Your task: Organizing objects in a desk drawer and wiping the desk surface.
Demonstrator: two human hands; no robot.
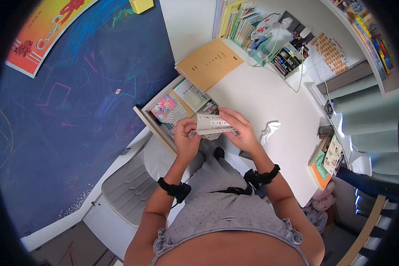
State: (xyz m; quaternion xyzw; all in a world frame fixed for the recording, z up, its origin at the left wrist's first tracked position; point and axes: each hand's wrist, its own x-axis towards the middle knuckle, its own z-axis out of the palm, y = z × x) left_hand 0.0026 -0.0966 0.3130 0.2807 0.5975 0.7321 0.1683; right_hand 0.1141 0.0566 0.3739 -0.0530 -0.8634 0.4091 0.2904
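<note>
Between my two hands is a sheaf of printed paper cards or sheets [212,123], partly folded over, with small pictures and writing. My left hand [187,136] pinches its left end between thumb and fingers. Around its right end my right hand [238,129] curls, fingers along the top and thumb below. Under them an open desk drawer [138,111] holds a pink cartoon booklet [163,107], printed sheets [177,113] and a pale green-white booklet [192,94]. Part of the drawer's contents is hidden by the hands and paper.
Kraft-paper folders [210,63] lie on the white desk [252,96], and a crumpled white tissue [270,133] rests right of my hand. A pen organizer [287,60] and upright books [239,25] stand at the back. A grey chair [129,186] is at the left.
</note>
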